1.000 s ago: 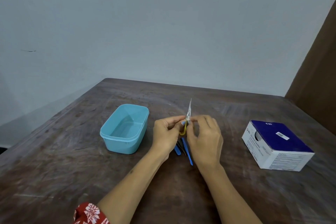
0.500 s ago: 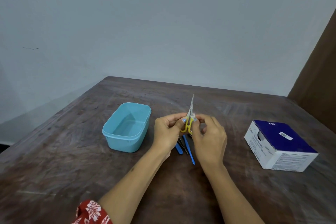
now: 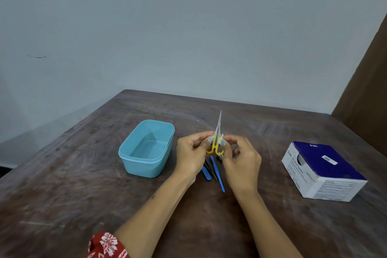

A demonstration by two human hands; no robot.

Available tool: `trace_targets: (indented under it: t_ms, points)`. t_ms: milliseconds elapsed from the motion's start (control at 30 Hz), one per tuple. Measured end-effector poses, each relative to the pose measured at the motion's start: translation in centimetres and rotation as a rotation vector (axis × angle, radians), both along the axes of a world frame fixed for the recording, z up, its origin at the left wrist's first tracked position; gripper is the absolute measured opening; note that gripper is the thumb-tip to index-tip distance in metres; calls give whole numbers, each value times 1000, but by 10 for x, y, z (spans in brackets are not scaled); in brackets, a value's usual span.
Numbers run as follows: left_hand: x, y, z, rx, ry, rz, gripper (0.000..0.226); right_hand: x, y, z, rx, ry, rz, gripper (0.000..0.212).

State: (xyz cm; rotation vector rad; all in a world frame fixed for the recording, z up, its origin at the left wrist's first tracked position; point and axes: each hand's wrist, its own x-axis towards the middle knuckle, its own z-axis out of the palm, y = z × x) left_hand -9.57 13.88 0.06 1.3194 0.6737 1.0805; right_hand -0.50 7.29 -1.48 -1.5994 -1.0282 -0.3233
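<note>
Scuffed dark wooden desk (image 3: 83, 184) against a pale wall (image 3: 188, 37). One teal tub (image 3: 142, 168), one blue-topped box (image 3: 322, 165), two blue tools (image 3: 217, 175). One yellow scissors (image 3: 217, 130), upright mid-desk, pinched by left hand (image 3: 191, 153) and right hand (image 3: 243, 163).

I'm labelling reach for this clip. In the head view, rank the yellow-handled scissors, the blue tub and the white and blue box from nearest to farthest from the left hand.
1. The yellow-handled scissors: centre, held in the left hand itself.
2. The blue tub: just left of that hand.
3. The white and blue box: far right, beyond the right hand.
</note>
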Motion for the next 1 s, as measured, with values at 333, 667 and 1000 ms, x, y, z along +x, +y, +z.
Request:
trace_targets:
  t_ms: [333, 667, 1000]
  points:
    - [-1, -2, 4, -7, -135, 21, 18, -4, -1, 6, 41, 187, 69, 13]
    - [0, -3, 3, -59, -212, 74, 20, -11, -1, 7, 34, 298, 91, 7]
    - [3, -10, 5, -172, -151, -37, 18, -8, 2, 3, 123, -194, 18, 18]
